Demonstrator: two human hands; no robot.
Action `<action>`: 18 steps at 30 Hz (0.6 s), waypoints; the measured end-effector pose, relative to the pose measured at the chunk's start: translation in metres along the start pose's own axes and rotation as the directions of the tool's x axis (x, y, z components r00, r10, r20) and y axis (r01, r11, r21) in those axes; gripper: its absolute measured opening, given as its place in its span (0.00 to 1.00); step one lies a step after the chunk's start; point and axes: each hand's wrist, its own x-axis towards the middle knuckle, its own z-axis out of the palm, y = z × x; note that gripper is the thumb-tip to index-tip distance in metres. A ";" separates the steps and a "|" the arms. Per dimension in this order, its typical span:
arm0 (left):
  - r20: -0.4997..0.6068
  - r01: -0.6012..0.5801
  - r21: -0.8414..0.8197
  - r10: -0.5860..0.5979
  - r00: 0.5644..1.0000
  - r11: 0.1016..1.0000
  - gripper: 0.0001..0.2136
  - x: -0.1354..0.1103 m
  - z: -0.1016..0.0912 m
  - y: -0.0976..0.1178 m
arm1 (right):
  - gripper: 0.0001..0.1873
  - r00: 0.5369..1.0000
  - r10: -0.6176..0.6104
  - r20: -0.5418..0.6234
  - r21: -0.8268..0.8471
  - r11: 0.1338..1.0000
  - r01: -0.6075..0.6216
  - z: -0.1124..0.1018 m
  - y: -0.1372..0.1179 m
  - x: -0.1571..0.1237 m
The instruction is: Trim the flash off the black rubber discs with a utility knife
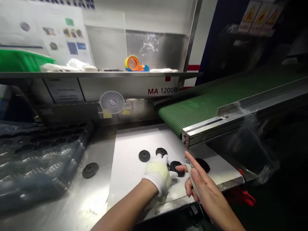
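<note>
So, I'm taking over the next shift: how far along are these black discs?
Done, seemingly: black discs sit in the clear plastic bag. In hand: the gloved left hand rests on one disc. Left: the loose discs on the white board, near the bare right hand, and a lone disc on the steel bench.

The head-worn camera looks forward and down from just above the person's left hand [157,173] and right hand [201,183]; it faces the steel bench [72,192] close up; the green belt conveyor [204,106] crosses the view's right side.
</note>
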 end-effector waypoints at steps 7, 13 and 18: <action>0.106 0.181 -0.349 -0.153 0.982 0.919 0.20 -0.018 -0.023 -0.026 | 0.23 0.966 0.019 0.259 -0.168 0.985 0.026 0.011 0.022 0.020; 0.315 0.137 -0.919 -0.481 0.818 -0.370 0.18 -0.108 -0.076 -0.064 | 0.08 0.893 -0.057 0.446 -0.107 0.987 0.116 0.063 0.003 0.014; 0.435 0.050 -0.841 -0.619 0.653 -0.538 0.10 -0.135 -0.087 -0.112 | 0.12 0.820 -0.161 0.550 -0.214 0.921 0.324 0.116 -0.017 0.009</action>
